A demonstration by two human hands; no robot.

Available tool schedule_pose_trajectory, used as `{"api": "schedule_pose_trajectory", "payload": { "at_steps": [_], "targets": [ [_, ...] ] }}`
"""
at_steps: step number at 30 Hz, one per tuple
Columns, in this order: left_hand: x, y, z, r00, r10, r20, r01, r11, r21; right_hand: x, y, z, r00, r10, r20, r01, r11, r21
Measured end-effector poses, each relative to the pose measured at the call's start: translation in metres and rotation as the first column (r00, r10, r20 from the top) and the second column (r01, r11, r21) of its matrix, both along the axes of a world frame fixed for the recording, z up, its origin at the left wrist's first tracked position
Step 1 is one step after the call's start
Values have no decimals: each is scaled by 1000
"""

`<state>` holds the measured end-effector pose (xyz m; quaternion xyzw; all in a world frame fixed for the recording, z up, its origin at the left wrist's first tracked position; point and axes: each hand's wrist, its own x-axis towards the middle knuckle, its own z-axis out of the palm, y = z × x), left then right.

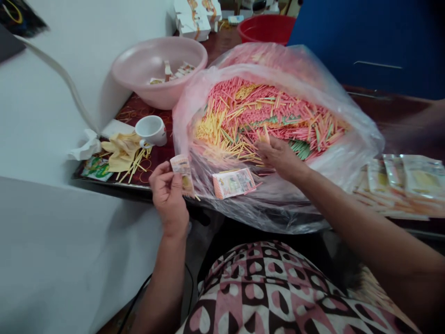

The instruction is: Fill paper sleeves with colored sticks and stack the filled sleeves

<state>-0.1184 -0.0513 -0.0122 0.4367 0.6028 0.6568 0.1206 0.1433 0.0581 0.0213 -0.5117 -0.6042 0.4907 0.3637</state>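
Between the thumb and fingers of my left hand (169,197) is a small printed packet (183,174), held upright at the table's front edge. My right hand (281,157) reaches over the near rim of a large clear plastic bag (361,125). Its fingers pinch a few short yellow sticks (264,135). Loose thin sticks (278,109) in pink, yellow, green and orange fill the bag. Another printed packet (233,183) lies flat on the bag's near edge, between my hands.
Left of the bag stand a pink basin (128,69) holding several packets and a white cup (151,130). Yellow gloves or cloth (121,150) lie near the wall. Several flat packets (410,181) are piled at right. A red basin (267,28) sits behind, and a blurred arm (420,120) shows at right.
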Motion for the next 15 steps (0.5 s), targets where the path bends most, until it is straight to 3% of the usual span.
{"api": "schedule_pose_trajectory", "payload": {
  "at_steps": [2, 6, 9, 12, 15],
  "targets": [
    [-13, -1, -5, 991, 25, -129, -39, 993, -109, -6, -2, -3, 999, 17, -27, -16, 1000, 22],
    [-30, -2, -4, 954, -170, -246, 72, 930, -360, -9, -4, -3, 999, 43, 13, -44, 998, 41],
    [-34, 3, 1, 937, -212, -278, 65, 887, -457, -8, -7, 4, 988, 91, 122, -104, 989, 104],
    [-29, 20, 5, 970, -182, -160, 99, 901, -422, -13, -11, 9, 981, 98, 169, -127, 977, 174],
    [-12, 48, 13, 981, -167, 97, 188, 944, -271, -19, -14, 6, 992, 45, 116, -64, 983, 173]
  ]
}}
